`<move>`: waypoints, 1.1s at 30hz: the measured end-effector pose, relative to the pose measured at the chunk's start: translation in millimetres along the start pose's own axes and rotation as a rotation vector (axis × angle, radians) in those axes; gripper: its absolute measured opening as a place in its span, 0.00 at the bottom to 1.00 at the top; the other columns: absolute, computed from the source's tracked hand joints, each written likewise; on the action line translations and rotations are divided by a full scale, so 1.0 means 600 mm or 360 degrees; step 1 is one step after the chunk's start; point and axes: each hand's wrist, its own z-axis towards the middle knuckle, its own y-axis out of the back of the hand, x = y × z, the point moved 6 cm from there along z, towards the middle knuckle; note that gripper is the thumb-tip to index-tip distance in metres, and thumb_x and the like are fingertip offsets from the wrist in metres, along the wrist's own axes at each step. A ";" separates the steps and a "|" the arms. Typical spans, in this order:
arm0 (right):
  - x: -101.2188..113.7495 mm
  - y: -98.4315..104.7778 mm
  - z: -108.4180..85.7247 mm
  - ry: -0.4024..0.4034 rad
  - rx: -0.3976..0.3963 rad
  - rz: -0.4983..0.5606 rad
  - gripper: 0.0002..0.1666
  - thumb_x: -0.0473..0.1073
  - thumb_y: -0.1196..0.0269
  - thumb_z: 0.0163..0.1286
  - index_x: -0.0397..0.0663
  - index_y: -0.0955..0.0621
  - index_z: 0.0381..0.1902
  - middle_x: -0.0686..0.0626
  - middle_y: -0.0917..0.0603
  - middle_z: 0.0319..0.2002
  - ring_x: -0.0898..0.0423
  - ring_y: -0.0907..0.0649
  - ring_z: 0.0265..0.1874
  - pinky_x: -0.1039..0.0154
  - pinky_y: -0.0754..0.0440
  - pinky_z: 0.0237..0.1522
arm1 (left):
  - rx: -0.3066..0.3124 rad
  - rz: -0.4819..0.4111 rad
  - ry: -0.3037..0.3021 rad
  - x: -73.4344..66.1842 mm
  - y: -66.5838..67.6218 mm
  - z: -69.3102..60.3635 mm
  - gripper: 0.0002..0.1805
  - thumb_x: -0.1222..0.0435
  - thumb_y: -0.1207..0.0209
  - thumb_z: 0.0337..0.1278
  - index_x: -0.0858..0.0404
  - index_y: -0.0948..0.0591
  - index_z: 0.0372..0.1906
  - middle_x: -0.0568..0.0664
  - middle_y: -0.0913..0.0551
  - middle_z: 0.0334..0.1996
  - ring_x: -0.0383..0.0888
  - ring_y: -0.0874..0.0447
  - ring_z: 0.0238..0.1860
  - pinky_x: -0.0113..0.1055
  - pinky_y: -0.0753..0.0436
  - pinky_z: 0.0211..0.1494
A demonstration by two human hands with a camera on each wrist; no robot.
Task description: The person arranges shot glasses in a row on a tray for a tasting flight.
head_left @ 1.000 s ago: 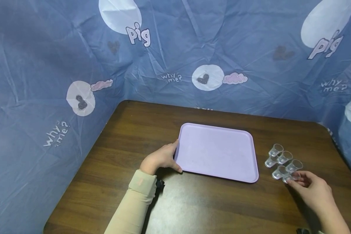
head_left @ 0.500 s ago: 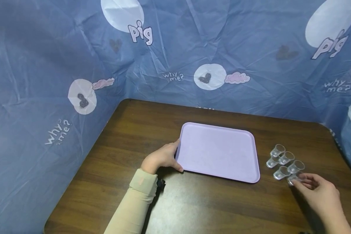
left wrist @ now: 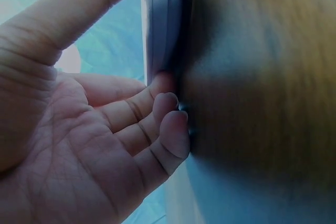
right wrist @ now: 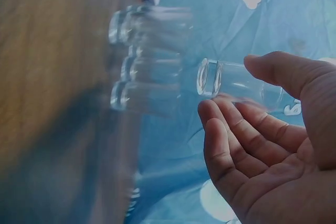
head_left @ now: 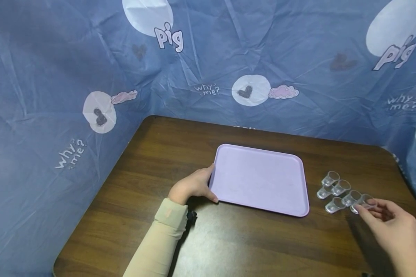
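Observation:
The lilac tray [head_left: 260,179] lies flat on the table. My left hand [head_left: 192,186] holds its near left corner, thumb at the front edge and index finger along the left side. In the left wrist view the curled fingertips [left wrist: 173,129] rest by the tray's rim [left wrist: 161,24], low at the tabletop. My right hand [head_left: 395,223] pinches a small clear shot glass [right wrist: 233,82] between thumb and fingers, raised off the table and tilted in the head view. Several more clear shot glasses [head_left: 341,187] stand in a cluster just left of it.
The brown wooden table [head_left: 256,246] has rounded corners. Blue printed cloth [head_left: 208,61] hangs behind it and along its left side. The glasses stand between the tray's right edge and my right hand.
My right hand has lifted one shot glass up and to the right, out of the cluster. The left hand and tray stay in place, while the head view shifts slightly.

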 end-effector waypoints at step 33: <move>0.214 -0.133 0.013 0.0589 0.0245 0.0261 0.16 0.40 0.21 0.57 0.40 0.14 0.40 0.47 0.13 0.31 0.58 0.16 0.28 0.78 0.22 0.30 | -0.0059 -0.0030 -0.0014 -0.005 0.002 -0.001 0.70 0.60 0.15 0.33 0.77 0.49 0.78 0.71 0.38 0.72 0.59 0.36 0.71 0.47 0.35 0.71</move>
